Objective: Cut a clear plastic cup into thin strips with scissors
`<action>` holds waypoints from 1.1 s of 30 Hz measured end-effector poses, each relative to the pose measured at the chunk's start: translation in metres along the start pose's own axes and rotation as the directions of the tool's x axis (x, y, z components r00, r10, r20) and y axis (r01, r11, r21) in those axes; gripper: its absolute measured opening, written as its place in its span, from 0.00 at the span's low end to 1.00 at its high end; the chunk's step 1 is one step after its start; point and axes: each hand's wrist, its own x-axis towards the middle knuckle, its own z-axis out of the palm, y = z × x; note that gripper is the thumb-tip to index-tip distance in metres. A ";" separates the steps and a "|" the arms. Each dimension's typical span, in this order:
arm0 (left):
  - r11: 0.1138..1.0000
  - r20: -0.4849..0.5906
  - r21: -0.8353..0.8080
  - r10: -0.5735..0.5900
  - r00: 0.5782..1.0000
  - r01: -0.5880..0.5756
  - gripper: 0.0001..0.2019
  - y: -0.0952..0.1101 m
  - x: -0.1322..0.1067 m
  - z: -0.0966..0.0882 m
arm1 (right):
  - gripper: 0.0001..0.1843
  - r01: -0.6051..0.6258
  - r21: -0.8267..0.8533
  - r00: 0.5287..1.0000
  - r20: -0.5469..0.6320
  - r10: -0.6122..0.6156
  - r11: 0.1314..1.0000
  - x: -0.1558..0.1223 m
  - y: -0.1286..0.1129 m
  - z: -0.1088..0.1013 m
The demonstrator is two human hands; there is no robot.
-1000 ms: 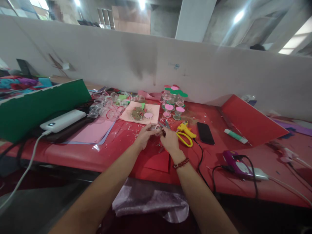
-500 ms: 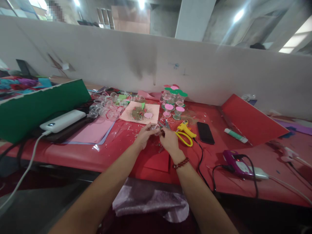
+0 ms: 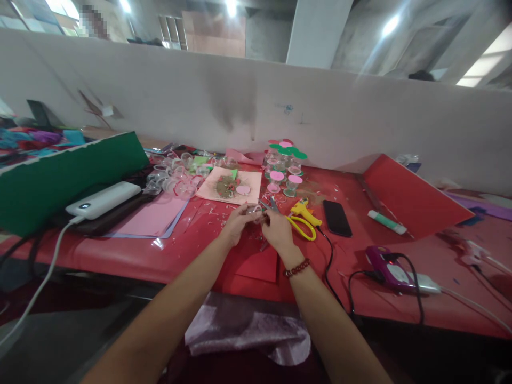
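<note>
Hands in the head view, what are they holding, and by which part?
The left hand pinches a small clear cup by its side with its fingers. Fingers of the right hand touch the opposite side; whether they grip cannot be told.

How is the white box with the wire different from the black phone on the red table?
The power bank is white and chunky; the phone is black and thin. The power bank has a white cable plugged in and a small light on; the phone's screen is dark. The power bank rests on a dark pile, the phone straight on the red table. Both are flat rectangles.
</note>
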 end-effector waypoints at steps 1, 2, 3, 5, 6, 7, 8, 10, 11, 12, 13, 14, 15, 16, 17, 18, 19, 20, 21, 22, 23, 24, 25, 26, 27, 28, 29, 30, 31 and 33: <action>1.000 -0.001 -0.001 0.001 1.000 -0.001 0.19 0.000 0.000 0.000 | 0.10 0.003 0.000 1.000 -0.003 -0.003 1.000 0.000 0.000 0.000; 1.000 -0.003 -0.002 0.001 1.000 -0.001 0.18 0.000 0.000 0.000 | 0.09 0.006 0.000 1.000 -0.008 -0.006 1.000 0.000 0.001 0.001; 1.000 -0.004 -0.003 0.003 1.000 -0.003 0.18 0.000 0.000 0.001 | 0.09 0.010 0.002 1.000 -0.014 -0.010 1.000 0.000 0.001 0.001; 1.000 -0.005 -0.001 0.003 1.000 -0.003 0.18 0.001 -0.001 0.001 | 0.08 0.018 0.006 0.999 -0.027 -0.018 1.000 0.001 0.001 0.001; 1.000 -0.004 0.002 0.003 1.000 -0.003 0.18 0.001 -0.001 0.001 | 0.08 0.022 0.009 0.999 -0.032 -0.022 1.000 0.001 0.001 0.001; 1.000 -0.002 0.003 0.004 1.000 -0.004 0.17 0.001 -0.001 0.001 | 0.08 0.027 0.012 0.999 -0.036 -0.027 1.000 0.001 0.002 0.002; 1.000 0.003 0.005 0.006 1.000 -0.007 0.17 0.001 -0.001 0.000 | 0.08 0.032 0.017 0.999 -0.040 -0.031 0.999 0.001 0.002 0.002; 1.000 0.012 0.009 0.016 1.000 -0.016 0.17 0.001 -0.001 0.000 | 0.08 0.039 0.023 0.998 -0.045 -0.038 0.999 0.001 0.002 0.001; 1.000 0.014 0.011 0.019 1.000 -0.019 0.17 0.001 -0.001 0.000 | 0.08 0.042 0.024 0.998 -0.045 -0.041 0.999 0.001 0.002 0.001; 1.000 0.015 0.011 0.020 1.000 -0.020 0.17 0.000 -0.001 0.000 | 0.09 0.044 0.022 0.998 -0.046 -0.043 0.999 0.000 0.002 0.001; 1.000 0.015 0.010 0.020 1.000 -0.020 0.17 0.000 -0.001 0.000 | 0.09 0.046 0.019 0.998 -0.044 -0.045 0.999 0.000 0.002 0.000; 1.000 0.012 0.005 0.019 1.000 -0.019 0.17 0.000 0.000 0.000 | 0.09 0.047 0.015 0.998 -0.042 -0.046 0.999 0.000 0.001 0.000; 1.000 0.007 0.000 0.017 1.000 -0.017 0.17 0.000 0.000 0.000 | 0.09 0.050 0.013 0.998 -0.038 -0.049 0.999 0.000 0.001 0.000; 1.000 0.003 -0.004 0.014 1.000 -0.014 0.18 -0.001 0.000 0.000 | 0.10 0.051 0.013 0.998 -0.036 -0.051 0.999 0.000 0.001 0.000; 1.000 0.000 -0.004 0.011 1.000 -0.011 0.18 -0.001 0.000 0.000 | 0.10 0.052 0.013 0.998 -0.032 -0.052 0.999 0.000 0.001 0.000; 1.000 -0.003 -0.003 0.010 1.000 -0.010 0.18 -0.001 0.000 0.000 | 0.10 0.053 0.013 0.998 -0.030 -0.053 0.999 0.000 0.001 0.000; 1.000 -0.005 0.000 0.008 1.000 -0.008 0.18 -0.001 0.000 0.000 | 0.10 0.054 0.013 0.998 -0.030 -0.053 0.998 0.000 0.001 0.000; 1.000 -0.005 0.003 0.008 1.000 -0.008 0.18 -0.001 0.000 0.000 | 0.10 0.055 0.013 0.998 -0.030 -0.054 0.998 0.001 0.001 0.000; 1.000 -0.005 0.003 0.009 1.000 -0.009 0.18 0.000 0.000 0.000 | 0.10 0.054 0.012 0.998 -0.030 -0.053 0.998 0.001 0.001 0.000; 1.000 -0.002 0.003 0.011 1.000 -0.011 0.18 0.000 0.000 0.000 | 0.10 0.053 0.011 0.998 -0.029 -0.053 0.999 0.001 0.001 0.000; 1.000 0.002 0.003 0.012 1.000 -0.012 0.18 0.000 0.000 0.000 | 0.10 0.053 0.010 0.998 -0.027 -0.053 0.999 0.001 0.001 0.000; 1.000 0.006 0.005 0.012 1.000 -0.012 0.18 0.000 0.000 -0.001 | 0.10 0.055 0.007 0.998 -0.026 -0.055 0.998 0.001 0.001 0.000; 1.000 0.008 0.007 0.013 1.000 -0.013 0.18 0.000 0.000 -0.001 | 0.10 0.057 0.005 0.998 -0.025 -0.057 0.998 0.001 0.001 0.000; 1.000 0.009 0.009 0.013 1.000 -0.013 0.18 -0.001 0.000 -0.001 | 0.10 0.061 0.005 0.998 -0.023 -0.061 0.998 0.001 0.002 0.000; 1.000 0.011 0.012 0.015 1.000 -0.015 0.18 -0.001 0.001 -0.001 | 0.10 0.066 0.007 0.998 -0.021 -0.066 0.998 0.001 0.002 0.000; 1.000 0.013 0.015 0.017 1.000 -0.017 0.18 -0.002 0.001 -0.002 | 0.10 0.071 0.008 0.997 -0.019 -0.071 0.997 0.002 0.003 0.001; 1.000 0.018 0.019 0.021 1.000 -0.021 0.17 -0.002 0.001 -0.002 | 0.10 0.074 0.010 0.997 -0.018 -0.073 0.997 0.002 0.003 0.001; 0.999 0.026 0.025 0.025 0.999 -0.026 0.17 -0.003 0.002 -0.003 | 0.10 0.075 0.013 0.997 -0.017 -0.075 0.997 0.002 0.004 0.002; 0.999 0.036 0.032 0.029 0.999 -0.030 0.17 -0.003 0.002 -0.003 | 0.10 0.075 0.016 0.997 -0.016 -0.075 0.997 0.002 0.004 0.003; 0.998 0.041 0.043 0.033 0.999 -0.035 0.17 -0.004 0.002 -0.003 | 0.10 0.075 0.020 0.997 -0.016 -0.074 0.997 0.002 0.005 0.004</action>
